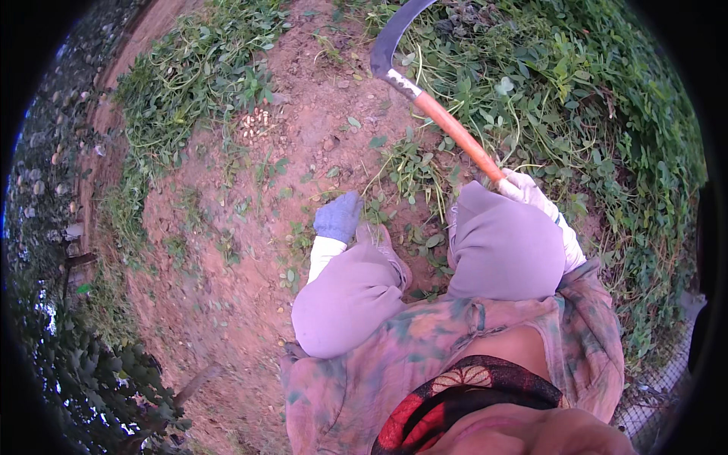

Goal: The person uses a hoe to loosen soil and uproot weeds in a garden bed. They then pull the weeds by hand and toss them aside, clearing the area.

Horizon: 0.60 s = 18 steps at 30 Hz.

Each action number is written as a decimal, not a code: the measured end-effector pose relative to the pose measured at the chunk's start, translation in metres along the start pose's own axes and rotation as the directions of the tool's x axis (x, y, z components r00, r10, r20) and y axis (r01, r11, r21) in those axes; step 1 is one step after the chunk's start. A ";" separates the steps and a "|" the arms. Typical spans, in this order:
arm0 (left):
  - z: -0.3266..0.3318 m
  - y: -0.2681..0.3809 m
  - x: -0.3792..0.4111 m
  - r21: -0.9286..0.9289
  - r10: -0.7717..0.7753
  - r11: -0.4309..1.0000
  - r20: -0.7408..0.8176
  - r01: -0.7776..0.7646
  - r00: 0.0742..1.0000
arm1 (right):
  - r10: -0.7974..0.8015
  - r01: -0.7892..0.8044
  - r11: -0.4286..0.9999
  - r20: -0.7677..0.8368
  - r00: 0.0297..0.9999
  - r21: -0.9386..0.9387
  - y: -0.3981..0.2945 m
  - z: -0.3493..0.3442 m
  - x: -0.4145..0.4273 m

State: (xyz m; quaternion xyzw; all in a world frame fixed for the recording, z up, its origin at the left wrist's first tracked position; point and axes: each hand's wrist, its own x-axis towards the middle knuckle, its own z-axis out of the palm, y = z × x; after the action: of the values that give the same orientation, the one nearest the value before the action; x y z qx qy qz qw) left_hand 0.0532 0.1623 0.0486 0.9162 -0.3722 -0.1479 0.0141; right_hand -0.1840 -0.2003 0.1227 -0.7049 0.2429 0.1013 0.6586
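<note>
My right hand [526, 190], in a pale glove, grips the lower end of the orange handle of a sickle [458, 133] beside my right knee. The sickle's dark curved blade [385, 48] points away from me over the ground and the edge of the greenery, its tip cut off by the picture's top edge. My left hand [339, 217], in a blue-grey glove, hangs low just beyond my left knee; its fingers are partly hidden. Close to it lie thin green stems and leaves [418, 170] on reddish soil.
Dense leafy plants [631, 131] cover the right side. A heap of pulled vines [199, 74] lies at the upper left, with a small pile of pale pods [257, 122] beside it. A tree branch [196, 387] and foliage stand at the lower left, netting [654, 404] at the lower right.
</note>
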 end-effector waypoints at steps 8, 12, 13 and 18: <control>-0.010 0.009 0.006 0.106 0.131 0.986 0.012 -0.131 0.991 | -0.016 -0.005 0.999 0.382 0.924 0.052 0.003 0.012 0.031; -0.001 0.017 0.011 0.087 0.151 0.984 0.072 -0.158 0.986 | 0.043 -0.075 0.995 0.406 0.913 0.065 0.032 0.009 0.065; 0.003 0.018 0.011 0.089 0.142 0.985 0.101 -0.151 0.985 | 0.062 -0.121 0.987 0.445 0.893 0.106 0.036 0.007 0.076; 0.010 -0.002 -0.003 0.060 0.117 0.991 0.034 -0.119 0.993 | -0.138 -0.061 0.837 0.318 0.938 0.543 -0.021 -0.009 0.052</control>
State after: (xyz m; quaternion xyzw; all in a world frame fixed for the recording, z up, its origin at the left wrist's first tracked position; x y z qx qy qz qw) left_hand 0.0495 0.1670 0.0397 0.8903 -0.4303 -0.1490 -0.0109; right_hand -0.1305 -0.2201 0.1179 -0.4642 0.1283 0.1362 0.8657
